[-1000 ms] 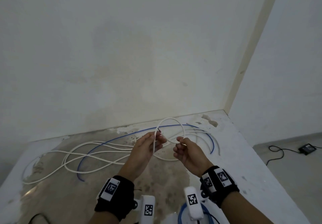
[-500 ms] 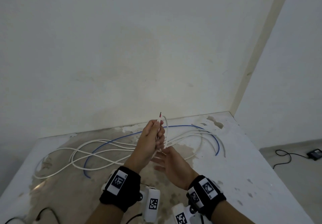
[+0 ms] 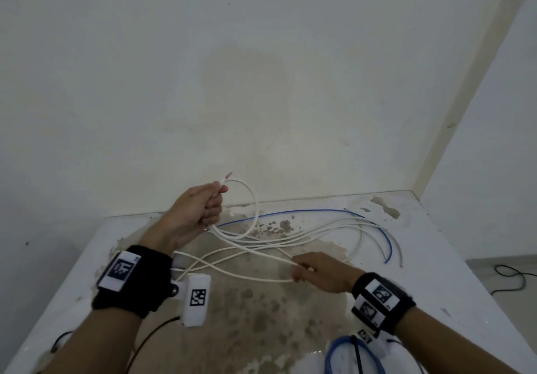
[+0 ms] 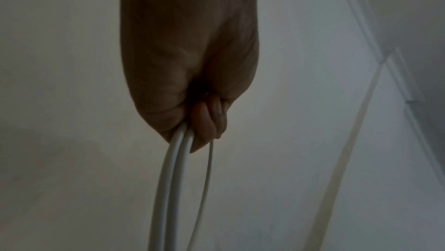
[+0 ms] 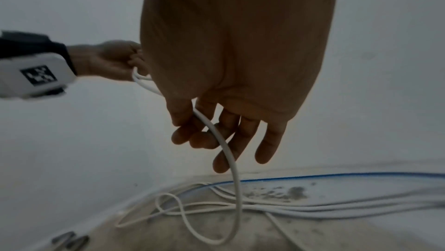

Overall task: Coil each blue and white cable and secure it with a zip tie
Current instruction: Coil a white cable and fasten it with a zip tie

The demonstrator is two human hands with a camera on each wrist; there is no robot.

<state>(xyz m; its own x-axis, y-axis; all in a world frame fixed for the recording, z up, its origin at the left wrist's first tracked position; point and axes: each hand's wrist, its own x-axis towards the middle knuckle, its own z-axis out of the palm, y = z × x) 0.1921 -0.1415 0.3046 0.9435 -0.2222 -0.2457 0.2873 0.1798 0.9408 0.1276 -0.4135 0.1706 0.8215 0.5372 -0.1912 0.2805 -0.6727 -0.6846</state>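
A long white cable (image 3: 319, 232) lies in loose runs over the stained white table (image 3: 453, 260). A loose blue cable (image 3: 293, 213) curves along its far side. My left hand (image 3: 203, 208) is raised above the table and grips the white cable's end with one loop (image 3: 251, 199); the bared tip sticks up past the thumb. In the left wrist view two white strands (image 4: 173, 179) run out of my left hand (image 4: 192, 125). My right hand (image 3: 308, 270) is lower and to the right, with thumb and forefinger pinching the same white cable (image 5: 224, 146); the other fingers (image 5: 269, 140) hang straight.
A coiled blue cable (image 3: 345, 356) lies at the table's near edge under my right forearm. Dark metal pieces (image 5: 69, 240) lie on the table at the left. White walls meet in a corner at the back right. A black cord (image 3: 511, 277) runs over the floor to the right.
The hands have drawn apart: the right slid down and right along the white cable, and the left lifted with the end and one loop in its grip.
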